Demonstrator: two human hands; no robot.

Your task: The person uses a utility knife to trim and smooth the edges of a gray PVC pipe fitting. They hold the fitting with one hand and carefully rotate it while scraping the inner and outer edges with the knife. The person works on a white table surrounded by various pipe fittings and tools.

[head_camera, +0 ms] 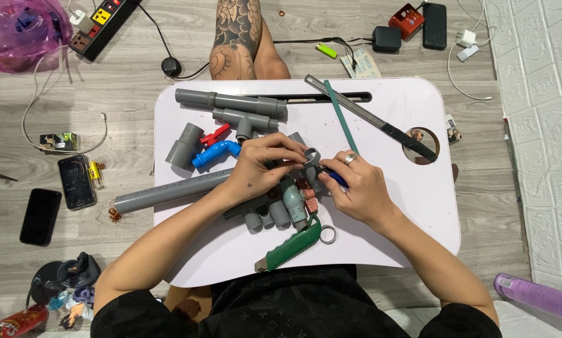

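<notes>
Table: white rounded-corner lap table on grey wood-look floor, w/ a cup hole at its right side; person sits at near edge, hands over the middle.
Long pipe: long grey plastic pipe lies tilted across table's left edge, its right end running under left hand.
Saw: hacksaw w/ teal blade and black handle lies diagonal at upper right, well apart from pipe pile.
Joined pipes: grey pipe w/ coupling and grey tee fitting at top of table, side by side.
Cutter: green-handled pipe cutter w/ metal ring near front edge, just below hands.
Blue tap: blue plastic tap beside grey reducer coupling, left of left hand; red valve handle just above.
Fittings pile: grey elbows and short pipe bits bunched under both hands.
Left hand: left hand clenched round a grey fitting, fingertips touching small grey pipe ring.
Right hand: right hand, silver ring on one finger, pinches a dark blue-handled tool against the grey ring.
Grey ring: held between both hands, above table centre.
Floor bits: two phones left, power strip top left.
</notes>
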